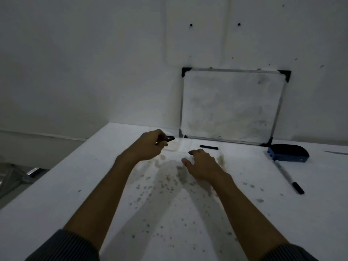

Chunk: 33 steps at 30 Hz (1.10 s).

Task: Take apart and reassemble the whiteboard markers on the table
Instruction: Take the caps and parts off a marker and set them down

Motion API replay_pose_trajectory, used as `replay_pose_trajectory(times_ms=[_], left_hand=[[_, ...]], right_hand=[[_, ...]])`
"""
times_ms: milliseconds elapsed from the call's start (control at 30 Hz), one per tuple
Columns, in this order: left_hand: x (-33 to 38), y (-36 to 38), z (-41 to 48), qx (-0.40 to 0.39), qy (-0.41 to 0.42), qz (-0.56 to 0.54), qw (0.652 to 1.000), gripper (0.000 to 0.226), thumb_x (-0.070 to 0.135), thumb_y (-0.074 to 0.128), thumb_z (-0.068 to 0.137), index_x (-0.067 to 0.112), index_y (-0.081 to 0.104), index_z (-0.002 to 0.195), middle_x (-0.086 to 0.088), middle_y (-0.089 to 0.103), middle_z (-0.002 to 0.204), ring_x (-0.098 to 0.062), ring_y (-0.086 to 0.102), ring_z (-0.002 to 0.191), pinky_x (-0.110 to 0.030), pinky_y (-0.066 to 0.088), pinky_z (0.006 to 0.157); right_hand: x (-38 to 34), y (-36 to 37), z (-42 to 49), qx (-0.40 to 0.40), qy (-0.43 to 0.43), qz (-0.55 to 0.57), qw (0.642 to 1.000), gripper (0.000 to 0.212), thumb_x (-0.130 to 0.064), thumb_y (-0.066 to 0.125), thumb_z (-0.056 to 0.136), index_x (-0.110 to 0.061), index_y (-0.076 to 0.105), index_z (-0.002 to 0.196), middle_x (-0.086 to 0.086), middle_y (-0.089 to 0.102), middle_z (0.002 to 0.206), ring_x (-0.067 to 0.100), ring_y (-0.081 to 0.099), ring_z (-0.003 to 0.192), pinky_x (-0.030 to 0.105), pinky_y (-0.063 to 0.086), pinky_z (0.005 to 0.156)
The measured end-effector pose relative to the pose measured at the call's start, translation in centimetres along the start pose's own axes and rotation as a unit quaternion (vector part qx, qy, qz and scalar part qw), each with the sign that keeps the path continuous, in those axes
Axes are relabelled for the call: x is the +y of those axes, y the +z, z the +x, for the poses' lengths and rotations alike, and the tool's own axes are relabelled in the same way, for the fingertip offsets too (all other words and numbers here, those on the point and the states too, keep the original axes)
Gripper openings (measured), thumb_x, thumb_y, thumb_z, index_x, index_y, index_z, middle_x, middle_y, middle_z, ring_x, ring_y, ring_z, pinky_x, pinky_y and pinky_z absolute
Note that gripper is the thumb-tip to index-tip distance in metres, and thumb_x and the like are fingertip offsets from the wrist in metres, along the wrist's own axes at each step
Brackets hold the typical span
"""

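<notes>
My left hand point(150, 146) is raised a little above the white table point(56, 194) and closed around a small black marker part point(169, 138), whose end sticks out to the right of the fingers. My right hand point(202, 162) hovers low over the table with fingers spread and nothing in it. Just beyond its fingertips a short black stick-like marker piece point(209, 147) lies flat. At the right, a whole marker point(288, 176) with a pale barrel and a black cap lies at a slant, cap end toward me.
A small framed whiteboard point(231, 104) leans on the wall at the table's back. A blue eraser with a black pad point(289, 153) sits at the back right. The tabletop between my arms is stained with dark spots. The table's left edge drops to the floor.
</notes>
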State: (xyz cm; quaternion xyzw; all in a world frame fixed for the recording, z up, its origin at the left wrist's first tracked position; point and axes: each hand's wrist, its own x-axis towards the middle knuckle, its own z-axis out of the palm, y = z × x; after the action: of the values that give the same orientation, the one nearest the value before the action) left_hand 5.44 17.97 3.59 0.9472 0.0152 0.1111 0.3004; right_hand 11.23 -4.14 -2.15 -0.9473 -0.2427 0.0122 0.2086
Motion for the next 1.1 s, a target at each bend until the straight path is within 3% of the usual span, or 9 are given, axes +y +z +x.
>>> replay_pose_trajectory(times_ms=[167, 267, 533, 733, 800, 900, 1100], left_hand=[[-2.3, -1.9, 6.9, 0.005, 0.005, 0.061, 0.998, 0.021, 0.022, 0.068, 0.099, 0.015, 0.075, 0.118, -0.006, 0.074, 0.117, -0.021, 0.067, 0.109, -0.029, 0.049, 0.087], [-3.3, -1.1, 10.6, -0.040, 0.001, 0.096, 0.995, 0.023, 0.018, 0.069, 0.098, 0.010, 0.077, 0.119, -0.010, 0.076, 0.118, -0.025, 0.070, 0.110, -0.030, 0.052, 0.090], [-4.4, 1.9, 15.0, -0.138, -0.064, 0.160, 0.975, 0.028, 0.012, 0.082, 0.087, 0.013, 0.082, 0.114, -0.010, 0.077, 0.121, -0.026, 0.070, 0.112, -0.038, 0.057, 0.101], [-3.4, 1.5, 14.4, -0.113, -0.057, 0.159, 0.979, 0.028, 0.012, 0.080, 0.088, 0.012, 0.081, 0.116, -0.008, 0.078, 0.121, -0.023, 0.072, 0.109, -0.036, 0.058, 0.100], [-2.3, 0.9, 13.2, -0.080, -0.041, 0.154, 0.984, 0.027, 0.016, 0.077, 0.091, 0.015, 0.079, 0.118, -0.006, 0.078, 0.120, -0.022, 0.072, 0.108, -0.039, 0.058, 0.099], [-0.1, 1.1, 10.0, -0.026, 0.017, 0.129, 0.991, 0.025, 0.020, 0.075, 0.094, 0.020, 0.078, 0.118, 0.001, 0.078, 0.116, -0.017, 0.071, 0.103, -0.035, 0.059, 0.090], [3.9, 6.3, 1.4, 0.016, 0.118, 0.094, 0.988, 0.018, 0.030, 0.072, 0.095, 0.030, 0.076, 0.113, 0.010, 0.075, 0.107, -0.009, 0.065, 0.097, -0.029, 0.050, 0.081]], right_hand=[[-0.7, 0.9, 4.2, -0.034, 0.014, -0.063, 0.997, 0.071, -0.063, 0.035, 0.100, -0.010, 0.051, 0.144, 0.013, 0.047, 0.150, 0.034, 0.044, 0.135, 0.047, 0.039, 0.109], [-0.2, 1.5, 4.7, -0.010, 0.018, -0.033, 0.999, 0.071, -0.063, 0.030, 0.101, -0.010, 0.057, 0.140, 0.011, 0.051, 0.147, 0.031, 0.047, 0.133, 0.045, 0.041, 0.109], [1.2, 2.0, 4.9, -0.016, -0.001, 0.008, 1.000, 0.066, -0.060, 0.031, 0.103, -0.016, 0.049, 0.148, 0.005, 0.043, 0.158, 0.025, 0.037, 0.144, 0.043, 0.033, 0.118], [1.0, 1.5, 4.8, -0.021, 0.004, 0.033, 0.999, 0.056, -0.049, 0.036, 0.105, -0.013, 0.055, 0.143, 0.007, 0.049, 0.152, 0.027, 0.043, 0.140, 0.040, 0.037, 0.114], [1.0, 0.8, 4.7, -0.024, 0.024, 0.081, 0.996, 0.050, -0.045, 0.043, 0.105, -0.011, 0.059, 0.138, 0.008, 0.057, 0.143, 0.027, 0.052, 0.133, 0.033, 0.040, 0.107], [1.4, -1.3, 3.7, -0.039, 0.060, 0.173, 0.982, 0.052, -0.043, 0.050, 0.103, -0.016, 0.048, 0.148, 0.005, 0.054, 0.149, 0.021, 0.052, 0.135, 0.026, 0.039, 0.101], [4.8, -3.6, -2.7, 0.008, 0.030, 0.111, 0.993, 0.044, -0.037, 0.055, 0.101, -0.019, 0.054, 0.142, 0.006, 0.059, 0.140, 0.017, 0.057, 0.125, 0.019, 0.038, 0.092]])
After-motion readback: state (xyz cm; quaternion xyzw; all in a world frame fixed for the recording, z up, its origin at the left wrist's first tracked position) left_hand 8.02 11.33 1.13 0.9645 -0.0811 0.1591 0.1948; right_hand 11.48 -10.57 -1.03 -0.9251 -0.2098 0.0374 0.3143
